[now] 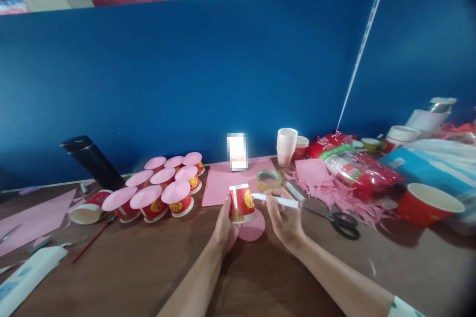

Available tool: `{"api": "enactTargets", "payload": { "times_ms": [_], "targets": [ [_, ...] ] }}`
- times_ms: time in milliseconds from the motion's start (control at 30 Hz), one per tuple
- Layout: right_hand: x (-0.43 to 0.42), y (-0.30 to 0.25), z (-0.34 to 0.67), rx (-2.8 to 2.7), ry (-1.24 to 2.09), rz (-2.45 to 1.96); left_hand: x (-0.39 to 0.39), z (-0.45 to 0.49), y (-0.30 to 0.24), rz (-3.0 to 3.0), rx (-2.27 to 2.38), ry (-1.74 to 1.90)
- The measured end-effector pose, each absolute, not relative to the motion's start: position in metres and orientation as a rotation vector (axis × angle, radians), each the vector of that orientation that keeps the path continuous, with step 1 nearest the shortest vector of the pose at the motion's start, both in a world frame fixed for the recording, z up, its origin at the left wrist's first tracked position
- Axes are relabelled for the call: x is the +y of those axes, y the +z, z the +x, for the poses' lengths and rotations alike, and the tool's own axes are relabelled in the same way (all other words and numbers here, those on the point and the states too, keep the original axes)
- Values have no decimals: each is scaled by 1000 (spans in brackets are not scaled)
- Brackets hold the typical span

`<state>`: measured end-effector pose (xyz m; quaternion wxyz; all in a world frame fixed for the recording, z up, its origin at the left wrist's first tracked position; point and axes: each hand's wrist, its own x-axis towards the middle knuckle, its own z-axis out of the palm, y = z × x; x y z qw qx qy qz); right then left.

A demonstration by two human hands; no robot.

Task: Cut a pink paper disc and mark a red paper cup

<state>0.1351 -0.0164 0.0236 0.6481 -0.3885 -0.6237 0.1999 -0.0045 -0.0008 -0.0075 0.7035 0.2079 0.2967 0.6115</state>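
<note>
My left hand (224, 227) is closed around a small red paper cup (241, 202) with a gold emblem, held upside down above the brown table (148, 277). My right hand (284, 218) grips a white glue stick or marker (277, 200), its tip touching the cup's side. A pink paper circle (253, 230) lies on the table just under the cup, between the two hands.
Several red cups capped with pink circles (163, 190) stand to the left, beside a black flask (92, 161). A pink sheet (223, 181), tape roll (268, 179), scissors (340, 220), pink scraps (334, 193), stacked cups (287, 146) and a cup package (353, 163) lie behind and to the right.
</note>
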Motion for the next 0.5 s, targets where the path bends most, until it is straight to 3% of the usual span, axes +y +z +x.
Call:
{"api": "enactTargets", "payload": {
  "times_ms": [500],
  "targets": [
    [-18,12,132,-1584,440,-917,-2,-7,-5,592,608,1437]
  ]
}}
